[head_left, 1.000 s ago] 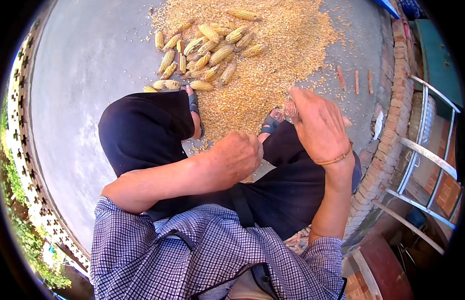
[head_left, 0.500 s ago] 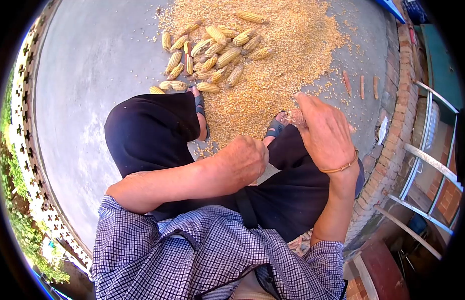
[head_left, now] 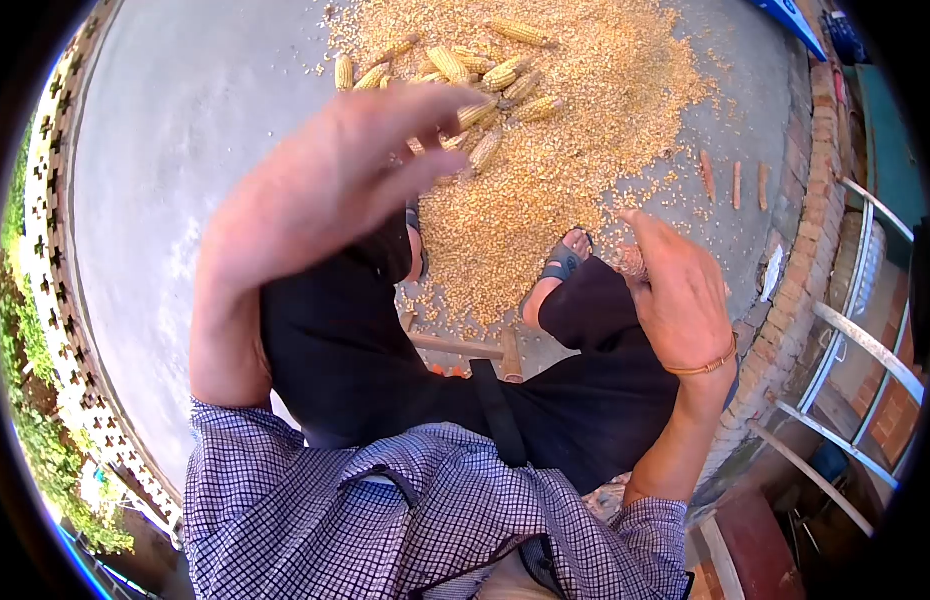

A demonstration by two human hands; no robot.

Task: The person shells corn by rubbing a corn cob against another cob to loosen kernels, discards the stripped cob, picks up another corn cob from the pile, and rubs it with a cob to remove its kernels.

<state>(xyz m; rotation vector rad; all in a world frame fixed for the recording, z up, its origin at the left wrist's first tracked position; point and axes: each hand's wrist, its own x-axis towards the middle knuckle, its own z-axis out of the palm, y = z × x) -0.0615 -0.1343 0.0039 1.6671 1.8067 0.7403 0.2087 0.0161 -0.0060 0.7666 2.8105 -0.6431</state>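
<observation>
My left hand, smeared by motion, reaches over the left side of the heap of corn ears, thumb and fingers apart with nothing seen between them. It hides several of the yellow ears. Above my right knee, my right hand is curled around a reddish corncob, of which only a small part shows beside the thumb. Loose corn kernels spread widely under and beyond the ears, reaching down between my sandalled feet.
Three bare reddish cobs lie on the concrete floor to the right. A low brick edge and a metal frame stand beyond them. Part of a wooden piece shows between my legs. A patterned wall borders the left.
My left hand has swung from in front of my lap forward and left over the ears, and its fingers have opened. My right hand has shifted slightly right and down, still around the corncob.
</observation>
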